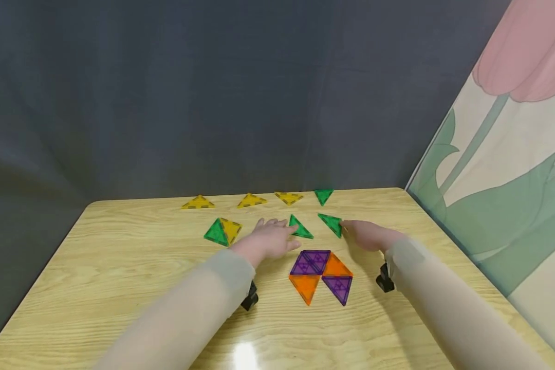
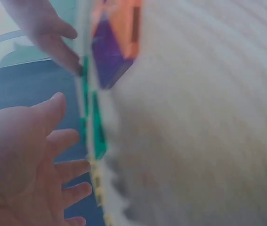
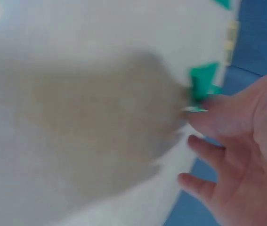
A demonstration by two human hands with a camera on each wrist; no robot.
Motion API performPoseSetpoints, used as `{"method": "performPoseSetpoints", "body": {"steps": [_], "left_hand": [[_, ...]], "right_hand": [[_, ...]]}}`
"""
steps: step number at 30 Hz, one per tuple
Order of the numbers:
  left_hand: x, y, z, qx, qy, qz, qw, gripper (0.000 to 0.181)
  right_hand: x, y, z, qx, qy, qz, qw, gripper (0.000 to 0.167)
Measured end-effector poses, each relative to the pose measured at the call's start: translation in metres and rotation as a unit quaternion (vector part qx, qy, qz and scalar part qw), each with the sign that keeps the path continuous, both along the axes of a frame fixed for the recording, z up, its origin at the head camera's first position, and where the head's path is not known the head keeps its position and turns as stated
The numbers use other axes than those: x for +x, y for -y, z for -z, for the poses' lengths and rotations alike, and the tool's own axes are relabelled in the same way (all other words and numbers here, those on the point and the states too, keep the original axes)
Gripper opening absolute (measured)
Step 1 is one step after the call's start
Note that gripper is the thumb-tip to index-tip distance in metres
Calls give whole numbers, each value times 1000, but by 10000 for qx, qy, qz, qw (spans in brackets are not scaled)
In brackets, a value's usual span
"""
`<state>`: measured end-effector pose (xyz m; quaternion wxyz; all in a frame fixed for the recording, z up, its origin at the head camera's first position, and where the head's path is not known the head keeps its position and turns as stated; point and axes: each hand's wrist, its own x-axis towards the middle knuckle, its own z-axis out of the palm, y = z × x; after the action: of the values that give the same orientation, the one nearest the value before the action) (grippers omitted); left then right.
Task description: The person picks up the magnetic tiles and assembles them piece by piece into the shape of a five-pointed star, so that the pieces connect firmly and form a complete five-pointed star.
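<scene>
1. Nearest on the wooden table (image 1: 134, 298), I see purple triangles (image 1: 338, 289) and orange triangles (image 1: 306, 287) arranged in a cluster.
2. Beyond them, the left hand (image 1: 270, 240) is open, fingers spread, beside the left green triangle (image 1: 302, 233); I can't tell whether they touch.
3. The right hand (image 1: 366, 234) has its fingertips at the right green triangle (image 1: 333, 222); I can't tell whether they pinch it.
4. Along the far edge, I see yellow triangles (image 1: 251, 200), then a dark curtain (image 1: 240, 103).
</scene>
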<state>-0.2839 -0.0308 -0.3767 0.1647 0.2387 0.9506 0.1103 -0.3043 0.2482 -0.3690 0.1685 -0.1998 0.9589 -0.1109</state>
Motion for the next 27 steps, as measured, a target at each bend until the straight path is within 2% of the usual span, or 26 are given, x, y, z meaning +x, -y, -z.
{"method": "performPoseSetpoints", "body": {"steps": [3, 6, 8, 10, 13, 18, 23, 27], "left_hand": [[-3, -13, 9, -159, 22, -49, 9999, 63], [-5, -18, 13, -307, -19, -33, 9995, 65], [-5, -20, 14, -348, -62, 46, 9994, 66], [-4, -20, 15, -323, -57, 112, 9994, 66], [-5, -21, 14, -232, -67, 196, 9995, 65], [-7, -20, 14, -31, -55, 291, 9996, 61], [-8, -18, 14, -1, 9, 154, 9999, 61], [-11, -17, 17, -118, -55, 96, 9999, 61]], "right_hand": [[6, 0, 12, 210, -335, -143, 9991, 54], [11, 9, 17, 500, -739, -165, 9959, 61], [13, 17, 19, 560, -849, -115, 9947, 61], [15, 25, 20, 511, -882, -77, 9948, 55], [15, 33, 21, 328, -866, -29, 9957, 48], [15, 37, 22, 14, -666, -9, 9978, 47], [16, 36, 23, -395, -362, -98, 9985, 47], [15, 38, 25, -570, -316, -197, 9977, 46]]}}
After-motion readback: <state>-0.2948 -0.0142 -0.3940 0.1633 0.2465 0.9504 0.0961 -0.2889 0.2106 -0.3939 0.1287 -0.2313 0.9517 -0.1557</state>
